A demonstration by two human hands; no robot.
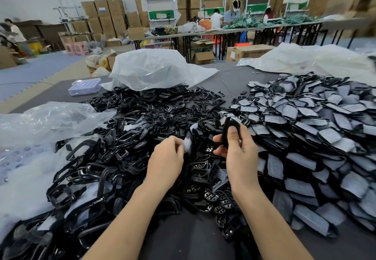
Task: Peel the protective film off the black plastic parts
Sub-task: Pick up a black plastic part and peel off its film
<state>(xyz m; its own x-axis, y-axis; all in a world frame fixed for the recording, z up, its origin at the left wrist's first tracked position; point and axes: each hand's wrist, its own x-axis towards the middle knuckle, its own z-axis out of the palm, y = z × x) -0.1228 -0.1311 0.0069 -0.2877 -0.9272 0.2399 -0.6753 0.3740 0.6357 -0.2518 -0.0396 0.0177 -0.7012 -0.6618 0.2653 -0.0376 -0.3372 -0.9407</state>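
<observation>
**Around the worktable**

A dark grey table top (234, 80) carries a big white translucent plastic bag (154, 70), a crumpled clear plastic bag (50, 119) at the left and a clear perforated plastic tray (85, 86); behind stand stacked brown cardboard boxes (105, 13), long folding tables (160, 36) (two people (232, 15) stand there) and pink plastic stools (75, 48).

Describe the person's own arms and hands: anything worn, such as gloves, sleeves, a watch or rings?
The left hand and right hand wear no gloves, and no rings show. The left forearm and right forearm are uncovered down to the bottom edge of the view: no sleeve, watch, band or marking is visible.
</observation>
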